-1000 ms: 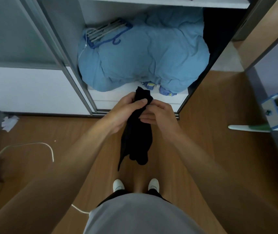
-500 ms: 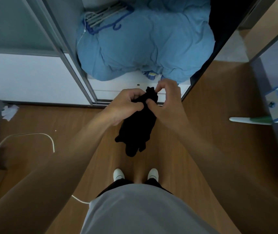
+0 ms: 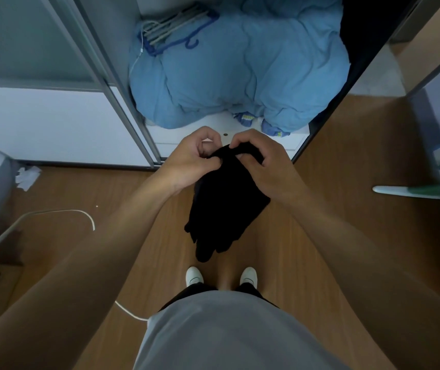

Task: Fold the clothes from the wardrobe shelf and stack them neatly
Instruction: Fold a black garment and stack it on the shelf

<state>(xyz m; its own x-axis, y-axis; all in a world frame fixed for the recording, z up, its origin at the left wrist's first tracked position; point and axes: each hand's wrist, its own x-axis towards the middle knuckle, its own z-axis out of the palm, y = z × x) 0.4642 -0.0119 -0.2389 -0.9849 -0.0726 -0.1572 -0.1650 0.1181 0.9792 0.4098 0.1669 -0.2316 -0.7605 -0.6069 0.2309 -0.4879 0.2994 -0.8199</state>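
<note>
At centre frame the left hand [image 3: 195,158] and right hand [image 3: 264,166] each pinch the top edge of the one black garment [image 3: 224,209], letting it hang free, probably to straighten it for folding, below one blue quilt [image 3: 240,76] on the wardrobe shelf [image 3: 221,136].

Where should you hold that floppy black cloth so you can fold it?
Probably along its top edge, coming from above, with one grip near each end. The black cloth is limp and hangs down over the floor, so only a held edge keeps it spread. The left hand and right hand pinch that edge now, close together.
</note>
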